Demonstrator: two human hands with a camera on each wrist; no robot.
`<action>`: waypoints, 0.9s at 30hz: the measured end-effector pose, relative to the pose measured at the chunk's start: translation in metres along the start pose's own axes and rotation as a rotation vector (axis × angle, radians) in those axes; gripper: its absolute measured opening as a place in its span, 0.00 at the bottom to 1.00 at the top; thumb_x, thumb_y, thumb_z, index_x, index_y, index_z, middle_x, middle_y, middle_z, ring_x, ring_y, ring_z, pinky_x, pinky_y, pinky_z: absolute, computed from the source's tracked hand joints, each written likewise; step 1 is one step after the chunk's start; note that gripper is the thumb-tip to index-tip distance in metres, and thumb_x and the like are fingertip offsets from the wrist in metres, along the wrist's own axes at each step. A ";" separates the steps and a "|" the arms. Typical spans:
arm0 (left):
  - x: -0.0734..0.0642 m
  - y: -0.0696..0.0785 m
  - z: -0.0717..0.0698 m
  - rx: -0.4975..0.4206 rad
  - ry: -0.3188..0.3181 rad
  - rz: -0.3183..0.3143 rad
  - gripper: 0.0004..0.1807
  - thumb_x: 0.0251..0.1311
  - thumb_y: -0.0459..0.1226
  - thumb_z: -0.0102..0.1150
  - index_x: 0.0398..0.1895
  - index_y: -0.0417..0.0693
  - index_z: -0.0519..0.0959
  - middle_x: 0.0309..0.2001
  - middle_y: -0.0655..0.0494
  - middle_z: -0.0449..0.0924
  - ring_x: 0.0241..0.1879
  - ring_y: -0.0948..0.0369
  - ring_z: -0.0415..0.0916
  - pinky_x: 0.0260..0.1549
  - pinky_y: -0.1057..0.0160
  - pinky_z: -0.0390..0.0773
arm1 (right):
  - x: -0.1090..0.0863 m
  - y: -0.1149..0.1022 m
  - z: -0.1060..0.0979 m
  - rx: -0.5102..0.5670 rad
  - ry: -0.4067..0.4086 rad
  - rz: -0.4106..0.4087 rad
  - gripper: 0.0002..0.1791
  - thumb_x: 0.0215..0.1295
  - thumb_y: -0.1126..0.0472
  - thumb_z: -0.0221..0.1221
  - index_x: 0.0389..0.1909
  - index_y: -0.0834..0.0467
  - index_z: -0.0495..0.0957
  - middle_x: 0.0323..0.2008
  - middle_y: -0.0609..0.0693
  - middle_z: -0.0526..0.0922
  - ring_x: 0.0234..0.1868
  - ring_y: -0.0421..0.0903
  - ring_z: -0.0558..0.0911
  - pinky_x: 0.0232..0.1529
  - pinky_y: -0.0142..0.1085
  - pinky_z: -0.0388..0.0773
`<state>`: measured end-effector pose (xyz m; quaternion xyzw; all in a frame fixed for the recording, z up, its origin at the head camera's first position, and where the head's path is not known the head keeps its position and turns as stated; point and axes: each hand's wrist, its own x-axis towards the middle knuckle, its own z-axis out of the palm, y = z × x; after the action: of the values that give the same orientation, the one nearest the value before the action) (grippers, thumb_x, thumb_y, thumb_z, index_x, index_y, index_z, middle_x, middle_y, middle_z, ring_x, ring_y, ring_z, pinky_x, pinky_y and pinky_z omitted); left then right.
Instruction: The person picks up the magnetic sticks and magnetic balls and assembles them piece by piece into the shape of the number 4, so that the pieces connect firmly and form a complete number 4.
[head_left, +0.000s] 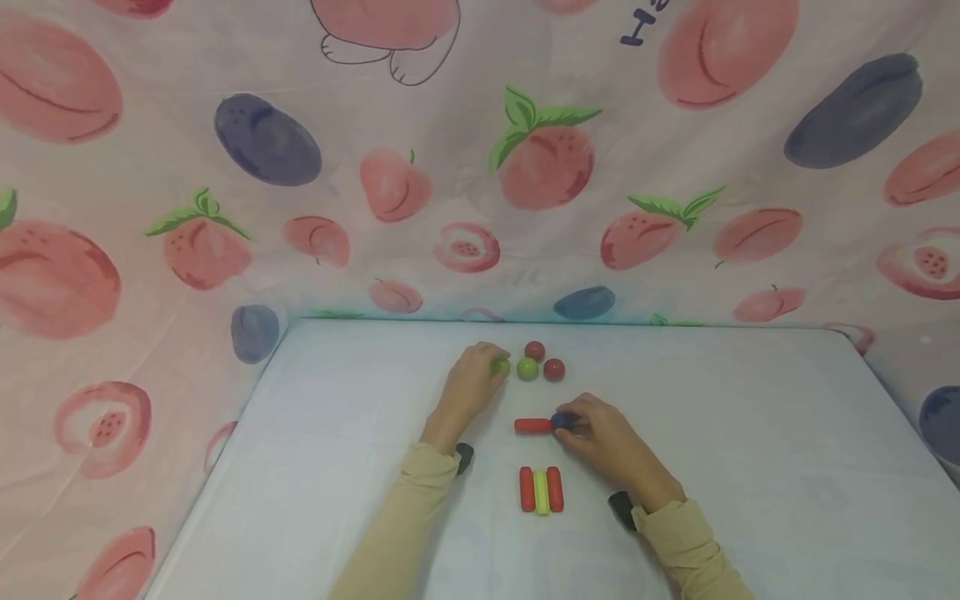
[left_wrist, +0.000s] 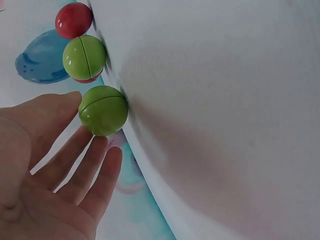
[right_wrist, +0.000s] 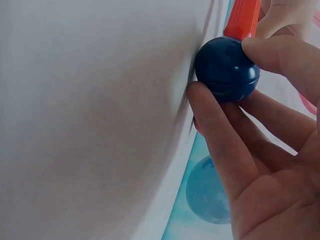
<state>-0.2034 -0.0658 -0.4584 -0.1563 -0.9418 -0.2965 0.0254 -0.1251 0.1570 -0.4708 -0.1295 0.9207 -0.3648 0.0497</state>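
My left hand (head_left: 467,387) holds a glossy green ball (left_wrist: 103,112) between its thumb and fingertips, on the white table. Just right of it lie a second green ball (head_left: 527,368) and two red balls, one farther back (head_left: 534,350) and one to the right (head_left: 554,369). A dark blue ball (right_wrist: 227,70) is pinched between the thumb and fingers of my right hand (head_left: 603,433). That ball touches the right end of a red stick (head_left: 532,426), which lies sideways on the table.
Nearer to me, two red sticks, left (head_left: 527,489) and right (head_left: 555,489), lie side by side with a yellow-green stick (head_left: 541,492) between them. The white table (head_left: 750,433) ends at the back against a fruit-printed cloth (head_left: 420,250).
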 end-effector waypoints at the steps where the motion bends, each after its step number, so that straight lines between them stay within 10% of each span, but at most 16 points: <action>1: 0.000 0.000 0.000 0.002 -0.006 -0.002 0.13 0.67 0.35 0.60 0.52 0.44 0.82 0.54 0.49 0.81 0.59 0.53 0.75 0.62 0.56 0.74 | 0.000 0.000 0.000 -0.001 0.001 0.001 0.17 0.59 0.61 0.69 0.49 0.60 0.82 0.40 0.46 0.81 0.44 0.45 0.85 0.50 0.43 0.83; 27: -0.019 -0.007 0.001 0.012 -0.027 -0.016 0.13 0.65 0.35 0.62 0.51 0.44 0.83 0.49 0.50 0.83 0.55 0.53 0.78 0.59 0.55 0.75 | 0.001 -0.002 -0.001 -0.029 0.000 0.046 0.17 0.58 0.60 0.70 0.49 0.58 0.83 0.40 0.46 0.83 0.45 0.45 0.85 0.50 0.43 0.83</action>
<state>-0.1876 -0.0758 -0.4659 -0.1528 -0.9450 -0.2891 0.0112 -0.1256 0.1560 -0.4689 -0.1091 0.9286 -0.3503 0.0563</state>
